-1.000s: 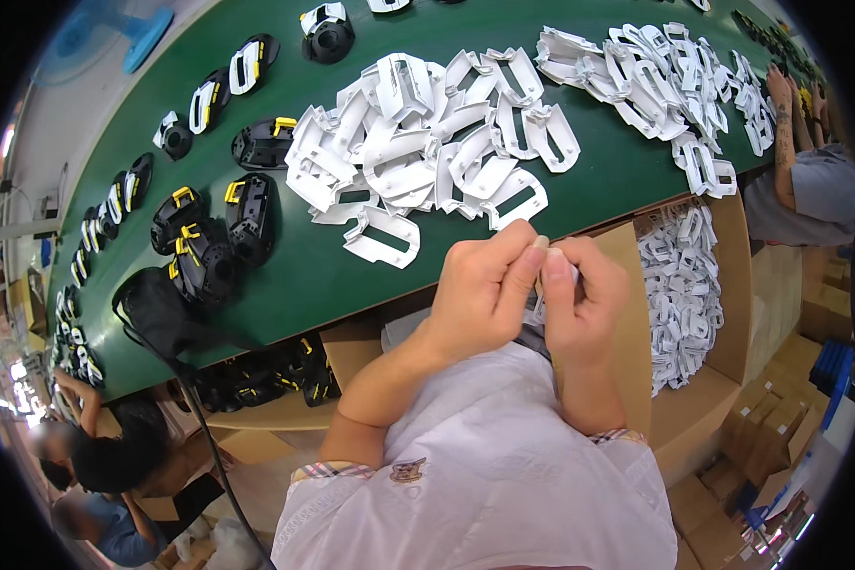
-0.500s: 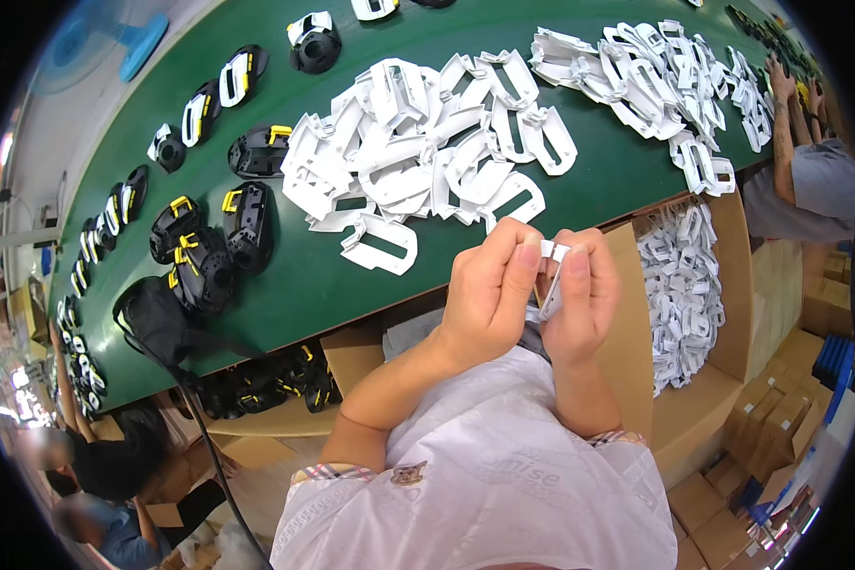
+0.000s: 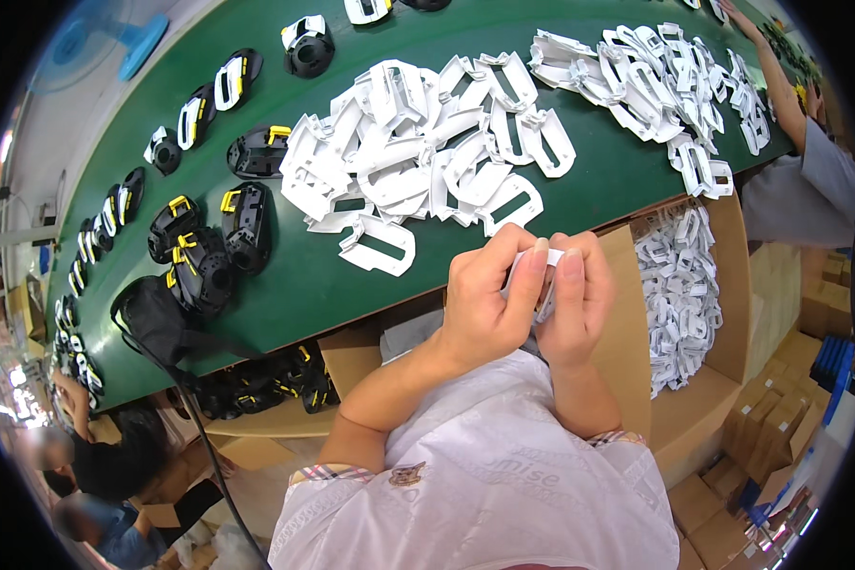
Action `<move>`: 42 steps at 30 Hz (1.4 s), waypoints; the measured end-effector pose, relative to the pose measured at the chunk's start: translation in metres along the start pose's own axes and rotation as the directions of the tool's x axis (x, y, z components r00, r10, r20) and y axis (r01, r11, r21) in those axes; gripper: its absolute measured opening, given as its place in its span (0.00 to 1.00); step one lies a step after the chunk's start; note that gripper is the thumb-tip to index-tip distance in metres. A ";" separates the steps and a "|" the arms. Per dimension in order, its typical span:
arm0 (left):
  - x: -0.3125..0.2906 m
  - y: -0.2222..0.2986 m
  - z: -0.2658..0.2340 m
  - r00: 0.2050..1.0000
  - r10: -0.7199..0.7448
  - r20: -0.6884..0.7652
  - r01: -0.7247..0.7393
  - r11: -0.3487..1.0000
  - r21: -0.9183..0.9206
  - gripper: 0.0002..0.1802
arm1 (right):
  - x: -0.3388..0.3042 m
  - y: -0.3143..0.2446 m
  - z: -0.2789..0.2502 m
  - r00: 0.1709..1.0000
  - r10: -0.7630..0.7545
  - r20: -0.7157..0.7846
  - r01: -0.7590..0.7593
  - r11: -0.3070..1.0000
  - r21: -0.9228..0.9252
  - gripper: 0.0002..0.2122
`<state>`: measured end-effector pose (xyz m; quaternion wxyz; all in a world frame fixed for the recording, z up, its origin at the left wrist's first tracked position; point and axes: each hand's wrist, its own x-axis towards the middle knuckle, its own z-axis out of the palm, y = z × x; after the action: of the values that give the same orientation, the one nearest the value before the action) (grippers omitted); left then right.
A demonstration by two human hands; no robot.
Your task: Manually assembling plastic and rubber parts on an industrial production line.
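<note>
In front of my chest, just off the table's near edge, my left hand [image 3: 492, 299] and my right hand [image 3: 579, 302] are both closed on one small white plastic piece [image 3: 554, 256]. Both thumbs press side by side on its top. Fingers cover most of it, so its full shape is hidden. Beyond my hands lies a heap of white plastic frames [image 3: 399, 176] with long slots; a single frame [image 3: 378, 244] sits at the heap's near side. Left of the heap are several black plastic housings [image 3: 247, 228] with yellow parts.
Black-and-white assemblies [image 3: 195, 116] line the far side of the green table [image 3: 294, 318]. Another white heap [image 3: 646, 85] lies to the right. An open carton [image 3: 731, 328] of white parts stands at my right, and black parts fill a box [image 3: 275, 427] below the table. Co-workers [image 3: 807, 180] flank me.
My thumbs have come closer together over the white piece, which now shows less. The far row of assemblies has shifted slightly left. At right, a co-worker's arm reaches farther across the table.
</note>
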<state>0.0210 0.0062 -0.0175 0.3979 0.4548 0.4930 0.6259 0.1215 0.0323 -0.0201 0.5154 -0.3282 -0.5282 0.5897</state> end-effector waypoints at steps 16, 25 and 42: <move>0.004 -0.004 0.007 0.999 0.038 0.000 -0.038 0.999 0.003 0.08 | -0.003 0.006 -0.008 0.996 -0.061 -0.066 0.051 0.989 -0.140 0.12; 0.006 -0.027 0.005 0.880 0.474 0.013 -0.459 0.845 0.276 0.06 | 0.000 0.015 -0.002 0.995 -0.050 -0.082 0.028 0.969 -0.246 0.12; 0.007 -0.009 0.004 0.982 0.190 -0.022 -0.184 0.969 0.168 0.10 | 0.000 0.005 0.002 0.993 0.066 -0.099 -0.063 0.997 0.034 0.12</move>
<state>0.0234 0.0155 -0.0245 0.2887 0.5185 0.5055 0.6263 0.1188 0.0319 -0.0243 0.5268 -0.3662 -0.4817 0.5970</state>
